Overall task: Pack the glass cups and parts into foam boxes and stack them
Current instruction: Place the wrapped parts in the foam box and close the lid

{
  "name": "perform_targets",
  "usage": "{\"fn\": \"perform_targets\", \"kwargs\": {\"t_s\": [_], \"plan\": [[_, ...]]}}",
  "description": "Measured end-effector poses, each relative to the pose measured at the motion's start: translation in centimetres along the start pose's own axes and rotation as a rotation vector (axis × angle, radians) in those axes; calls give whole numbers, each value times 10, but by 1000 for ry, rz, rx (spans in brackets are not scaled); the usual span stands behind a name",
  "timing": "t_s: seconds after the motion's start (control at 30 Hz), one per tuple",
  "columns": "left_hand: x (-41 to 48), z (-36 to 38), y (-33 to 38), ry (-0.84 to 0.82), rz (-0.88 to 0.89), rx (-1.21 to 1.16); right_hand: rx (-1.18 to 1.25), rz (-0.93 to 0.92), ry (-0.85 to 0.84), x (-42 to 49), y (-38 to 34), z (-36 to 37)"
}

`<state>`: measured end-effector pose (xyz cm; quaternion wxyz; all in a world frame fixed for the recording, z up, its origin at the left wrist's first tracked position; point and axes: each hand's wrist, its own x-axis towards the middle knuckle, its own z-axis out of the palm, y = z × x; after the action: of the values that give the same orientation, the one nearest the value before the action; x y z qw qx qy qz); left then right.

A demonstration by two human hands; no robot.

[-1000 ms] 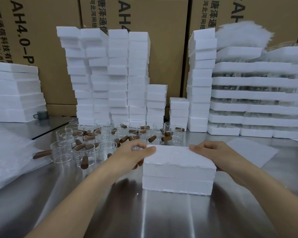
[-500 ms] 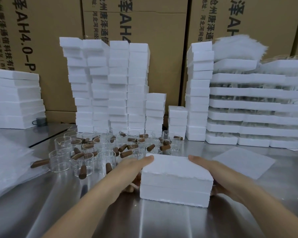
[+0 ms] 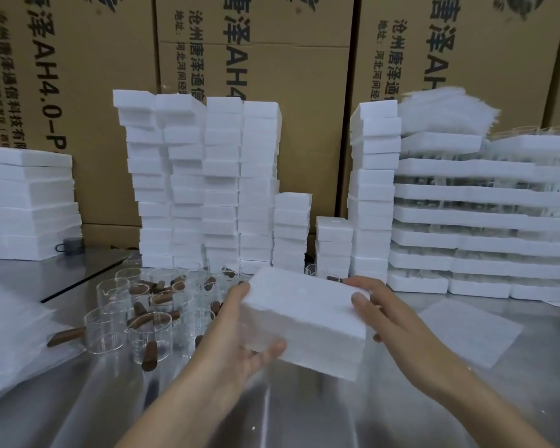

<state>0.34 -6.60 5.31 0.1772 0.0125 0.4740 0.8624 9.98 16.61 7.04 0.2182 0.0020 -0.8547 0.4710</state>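
Observation:
A closed white foam box (image 3: 304, 318) is lifted off the steel table (image 3: 304, 412), tilted, held between both hands. My left hand (image 3: 240, 337) grips its left end, thumb on top and fingers curled under the near bottom edge. My right hand (image 3: 382, 312) grips the right end, thumb on the top face. Several glass cups with brown wooden handles (image 3: 149, 315) stand and lie on the table to the left of the box. Tall stacks of closed foam boxes (image 3: 204, 185) rise behind them, with two short stacks (image 3: 333, 244) in the gap beside them.
Layered foam trays with glassware (image 3: 485, 221) fill the right rear. Flat foam slabs (image 3: 26, 202) sit at far left. A thin foam sheet (image 3: 469, 331) lies right of the box; plastic wrap (image 3: 10, 331) covers the left. Cardboard cartons (image 3: 272, 92) form the back wall.
The box rested on the table with both hands at its top edges. Now both hands have taken hold of its ends and raised it, tilted, off the table toward the stacks.

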Motion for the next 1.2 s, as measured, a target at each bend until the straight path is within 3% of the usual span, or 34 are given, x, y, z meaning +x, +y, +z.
{"fn": "perform_targets", "kwargs": {"t_s": [0.3,0.5,0.9,1.1,1.2], "plan": [[5,3,-4,24,-75,-20,-225,-125,-105,-5,2,0],[11,13,-9,39,-100,-43,-129,-78,-59,4,11,-3],[23,22,-3,109,-268,-141,58,-49,-252,12,20,-25],[27,22,-1,-24,-320,-212,-75,-119,-105,10,17,-30],[25,18,3,-143,-340,-308,23,-83,60,18,16,-41]]}}
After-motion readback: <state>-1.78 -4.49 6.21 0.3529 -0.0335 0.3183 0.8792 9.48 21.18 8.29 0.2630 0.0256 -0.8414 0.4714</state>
